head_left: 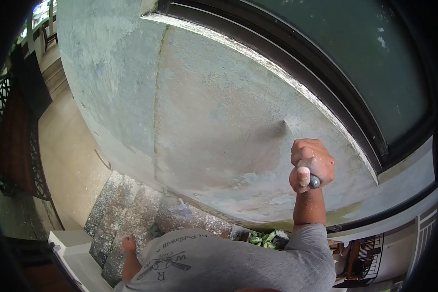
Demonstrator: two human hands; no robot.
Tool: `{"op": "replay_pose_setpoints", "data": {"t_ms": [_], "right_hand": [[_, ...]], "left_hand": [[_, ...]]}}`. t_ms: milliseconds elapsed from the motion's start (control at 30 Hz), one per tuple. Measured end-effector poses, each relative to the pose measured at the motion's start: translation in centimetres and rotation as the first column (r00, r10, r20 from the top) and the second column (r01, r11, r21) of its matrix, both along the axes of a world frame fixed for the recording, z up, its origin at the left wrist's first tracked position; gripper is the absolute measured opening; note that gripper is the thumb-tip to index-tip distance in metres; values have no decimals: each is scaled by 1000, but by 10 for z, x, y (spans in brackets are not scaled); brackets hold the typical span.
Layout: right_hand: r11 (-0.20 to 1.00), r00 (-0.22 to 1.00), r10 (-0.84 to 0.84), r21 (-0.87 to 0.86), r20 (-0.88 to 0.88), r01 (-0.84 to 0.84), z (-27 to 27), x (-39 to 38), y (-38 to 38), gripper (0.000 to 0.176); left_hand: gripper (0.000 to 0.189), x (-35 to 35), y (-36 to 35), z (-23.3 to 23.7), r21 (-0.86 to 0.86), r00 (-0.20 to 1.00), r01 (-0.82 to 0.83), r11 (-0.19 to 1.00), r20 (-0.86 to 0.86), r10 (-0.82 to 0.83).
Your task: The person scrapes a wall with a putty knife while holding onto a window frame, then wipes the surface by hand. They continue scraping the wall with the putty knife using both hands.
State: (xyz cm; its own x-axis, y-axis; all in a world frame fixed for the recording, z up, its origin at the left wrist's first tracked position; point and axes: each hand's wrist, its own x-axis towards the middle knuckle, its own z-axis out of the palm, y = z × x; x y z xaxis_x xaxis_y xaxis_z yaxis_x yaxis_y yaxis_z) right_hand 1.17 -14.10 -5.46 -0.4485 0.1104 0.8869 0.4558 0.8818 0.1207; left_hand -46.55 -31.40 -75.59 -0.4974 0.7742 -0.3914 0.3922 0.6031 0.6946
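My right hand (312,164) is closed around the handle of a scraper (314,182), whose rounded dark grey end pokes out beside my thumb. Past my knuckles the thin blade edge shows against the painted wall (219,112); whether it presses on the surface is hard to see. The wall is grey-green and patchy, with rough, worn areas and a vertical crack line. White dust specks cover the fingers and forearm. Low on the left, my left hand (128,243) hangs beside my body, away from the wall. It is small in view and its fingers are mostly hidden.
A dark-framed window (355,82) with a rough white lower edge runs above the work area. Pale flakes litter the floor tiles (131,209) at the wall's foot. Green leaves (267,238) stand near my body. A white post (70,243) and a brown bench (17,131) are left.
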Motion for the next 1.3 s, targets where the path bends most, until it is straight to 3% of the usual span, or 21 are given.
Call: {"op": "replay_pose_setpoints", "data": {"t_ms": [100, 167, 200, 233, 300, 367, 433, 500, 600, 700, 767, 833, 867, 967, 1033, 1100, 1167, 1200, 1233, 1267, 1300], "right_hand": [[991, 954, 75, -81, -289, -102, 16, 25, -27, 51], [919, 893, 394, 93, -217, -383, 48, 36, -52, 57], [878, 864, 478, 130, -162, -461, 59, 35, -64, 59], [880, 866, 473, 138, -162, -455, 59, 36, -65, 59], [779, 762, 622, 38, -180, -626, 57, 31, -54, 60], [982, 963, 103, -130, -250, -139, 18, 42, 4, 58], [834, 908, 189, -427, -373, -349, -5, 52, 31, 54], [940, 959, 225, -222, -172, -260, 6, 30, 2, 53], [921, 928, 316, -171, -198, -351, 20, 28, -10, 53], [916, 900, 253, -211, -356, -341, 26, 40, -3, 57], [862, 920, -77, -489, -384, -132, -12, 50, 43, 46], [950, 987, -8, -310, -163, -44, -16, 41, 25, 44], [964, 980, 191, -178, -49, -196, 7, 20, 9, 51], [858, 846, 501, -26, -182, -513, 49, 18, -37, 56], [752, 727, 643, 16, -242, -659, 49, 28, -20, 51], [929, 946, 88, -318, -312, -191, 2, 43, 37, 49], [940, 993, -91, -337, -78, 60, -37, 59, 44, 46], [991, 1000, 18, -133, -8, -19, -16, 20, 20, 48], [980, 983, 183, -74, 6, -182, 8, 1, -2, 49], [945, 946, 325, -33, 18, -324, 21, -9, -19, 50], [946, 947, 321, -50, 15, -320, 28, -7, -24, 50]], "left_hand": [[47, -4, 2, 1, 3, 997, 16, 1000, 75, -16], [48, 0, 1, -1, -12, 996, 21, 1000, 90, -20], [48, 3, 2, -2, -16, 998, 55, 998, -23, -55], [49, 4, 6, -3, -22, 987, 90, 996, -135, -92], [48, 9, 13, -3, -22, 993, 103, 994, -55, -104], [47, 18, 12, 0, -31, 994, 109, 994, 26, -108], [45, 24, 11, 5, 45, 990, 82, 996, 107, -86], [44, 34, 30, 9, 108, 986, 28, 994, 158, -45], [46, 34, 14, 4, 130, 979, -51, 990, 202, 24], [48, 34, -4, 2, 101, 998, 65, 993, -14, -64], [49, 33, -23, 11, 69, 995, 86, 994, -51, -82], [49, 46, -25, 18, 47, 996, 60, 997, -74, -56], [51, 47, -30, 19, 55, 1000, -17, 998, -9, 17], [54, 40, -56, 15, 45, 1000, 0, 999, 9, -1], [54, 47, -70, 28, -48, 986, 55, 997, -155, -62], [53, 44, -74, -6, -62, 994, -21, 998, -111, 14], [51, 43, -69, -13, -77, 993, -105, 992, -64, 100], [49, 46, -64, -6, -34, 995, -100, 994, 24, 101], [47, 49, -62, 0, 0, 990, -95, 996, 105, 94], [44, 50, -57, -1, 56, 997, -77, 995, 28, 75], [44, 52, -58, 3, 40, 997, -73, 997, 30, 72]]}}
